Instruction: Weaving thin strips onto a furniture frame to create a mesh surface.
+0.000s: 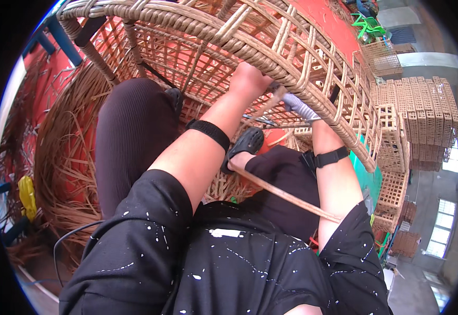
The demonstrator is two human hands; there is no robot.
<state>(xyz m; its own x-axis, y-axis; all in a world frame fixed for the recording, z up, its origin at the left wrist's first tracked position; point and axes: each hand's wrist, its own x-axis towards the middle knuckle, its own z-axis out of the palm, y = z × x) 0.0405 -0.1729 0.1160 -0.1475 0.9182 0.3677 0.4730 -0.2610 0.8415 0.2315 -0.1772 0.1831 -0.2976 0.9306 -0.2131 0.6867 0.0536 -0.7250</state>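
A large woven wicker basket frame [203, 39] leans over my legs, its thick wrapped rim arching across the upper middle. My left hand [249, 81] is closed in a fist just under that rim; what its fingers hold is hidden. Close beside it, my right hand [298, 106], in a grey glove, sits beneath the rim with its fingers curled, and I cannot make out what is in them. A slightly blurred wicker strand [262, 111] hangs between the two hands. Another length of cane [286, 197] slants across my lap to my right forearm.
Loose wicker strips [64, 152] lie in a big coil on the red floor at left. A yellow bag-like thing [27, 197] is by a blue frame. Stacked wicker baskets [415, 113] stand at right, a green chair [368, 25] beyond. My dark clog [247, 146] is below the basket.
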